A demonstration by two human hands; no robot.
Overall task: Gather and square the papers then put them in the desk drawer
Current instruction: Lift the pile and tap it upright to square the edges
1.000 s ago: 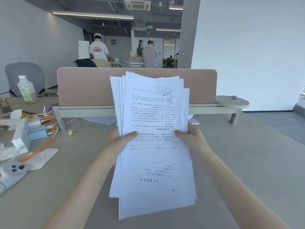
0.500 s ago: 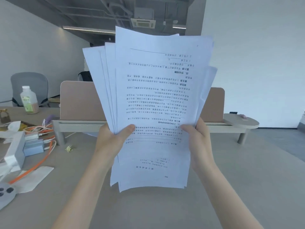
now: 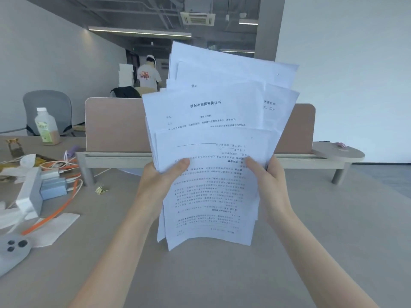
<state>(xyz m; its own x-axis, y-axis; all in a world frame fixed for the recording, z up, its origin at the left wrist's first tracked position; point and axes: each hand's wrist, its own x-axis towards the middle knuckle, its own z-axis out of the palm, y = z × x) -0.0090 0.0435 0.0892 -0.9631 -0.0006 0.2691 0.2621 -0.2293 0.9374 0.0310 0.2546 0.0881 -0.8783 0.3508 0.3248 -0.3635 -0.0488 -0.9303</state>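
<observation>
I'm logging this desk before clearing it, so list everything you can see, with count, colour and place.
papers: one uneven stack, white, held upright above the desk, sheets fanned at the top
desk: one, grey-beige
divider panel: one, tan, behind the papers
bottle: one, pale with green label, far left
cable: one, orange, left
binder clip: one, gold, left of the papers
chair: one, grey, beyond the desk
left hand: gripping the stack's left edge
right hand: gripping its right edge
</observation>
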